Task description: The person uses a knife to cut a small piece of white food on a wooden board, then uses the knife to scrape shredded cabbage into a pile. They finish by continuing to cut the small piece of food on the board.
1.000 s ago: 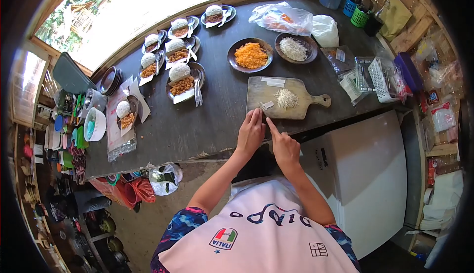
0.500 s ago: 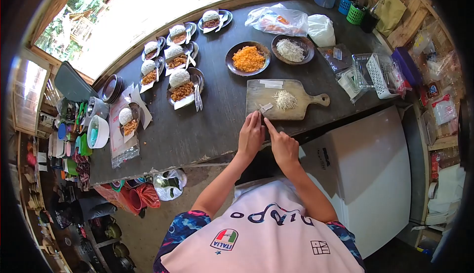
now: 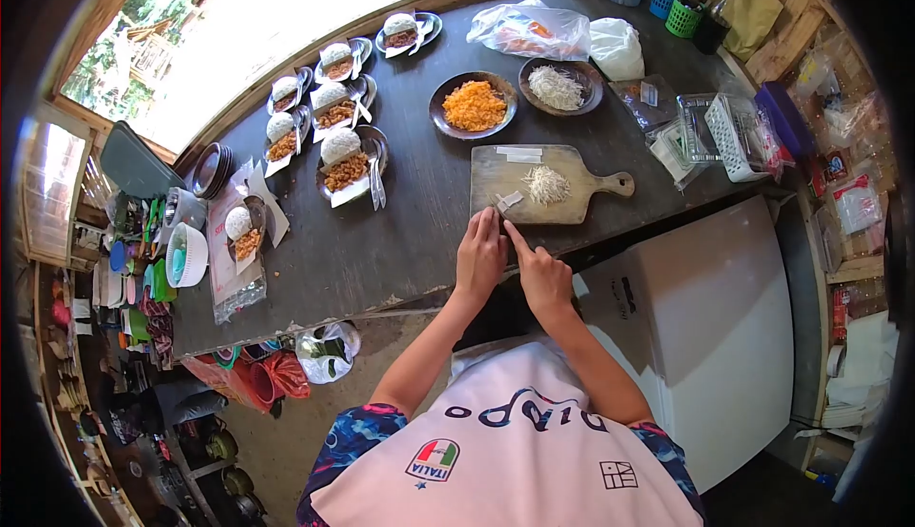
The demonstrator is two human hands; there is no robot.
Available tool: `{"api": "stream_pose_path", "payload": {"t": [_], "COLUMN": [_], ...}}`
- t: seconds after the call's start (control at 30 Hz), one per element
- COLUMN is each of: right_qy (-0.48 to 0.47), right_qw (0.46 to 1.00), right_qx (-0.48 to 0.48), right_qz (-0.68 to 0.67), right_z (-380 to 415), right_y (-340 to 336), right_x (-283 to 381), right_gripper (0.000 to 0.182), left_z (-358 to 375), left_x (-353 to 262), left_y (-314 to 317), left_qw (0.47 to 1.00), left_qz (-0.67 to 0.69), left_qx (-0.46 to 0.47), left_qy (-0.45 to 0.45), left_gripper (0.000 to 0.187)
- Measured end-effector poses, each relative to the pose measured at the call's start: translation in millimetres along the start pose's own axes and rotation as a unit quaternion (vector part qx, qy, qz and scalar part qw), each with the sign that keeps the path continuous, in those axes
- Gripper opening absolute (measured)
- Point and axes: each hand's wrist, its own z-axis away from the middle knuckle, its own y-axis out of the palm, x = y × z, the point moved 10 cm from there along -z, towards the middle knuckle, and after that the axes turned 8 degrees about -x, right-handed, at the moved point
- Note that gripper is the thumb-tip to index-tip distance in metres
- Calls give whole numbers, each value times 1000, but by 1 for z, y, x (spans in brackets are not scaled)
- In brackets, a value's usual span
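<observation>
Your left hand (image 3: 481, 255) lies flat, fingers pressed together, tips on a small pale piece (image 3: 508, 200) at the near left corner of the cutting board (image 3: 534, 184). Your right hand (image 3: 543, 279) points its forefinger forward, apparently along a knife; the blade is too small to confirm. Risk: fingertips so near the cutting line could be nicked. Shreds (image 3: 546, 184) sit mid-board. The dark table (image 3: 419, 232) also holds plated rice beneath an open window.
</observation>
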Motion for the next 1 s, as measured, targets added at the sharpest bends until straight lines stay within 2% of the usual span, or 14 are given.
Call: {"api": "stream_pose_path", "payload": {"t": [0.13,0.57,0.77,0.87,1.0], "right_qy": [4,7,-10,11,27], "right_qw": [1000,1000,1000,999,999], "right_qx": [9,24,-4,-33,-32], "right_qz": [-16,-19,-10,-7,-19], "right_z": [-1,1,-7,3,4], "right_y": [-6,-6,-11,-7,-19], "right_x": [5,5,15,7,-1], "right_gripper": [71,72,73,57,55], "left_z": [1,1,3,3,4], "left_x": [3,2,5,7,10], "left_y": [3,-2,-2,0,3], "left_qw": [1000,1000,1000,1000,1000], "left_qz": [-22,-16,0,2,-12], "left_qx": [-2,-26,-31,-9,-2], "left_qy": [17,4,-5,-18,-14], "left_gripper": [46,40,40,41,43]}}
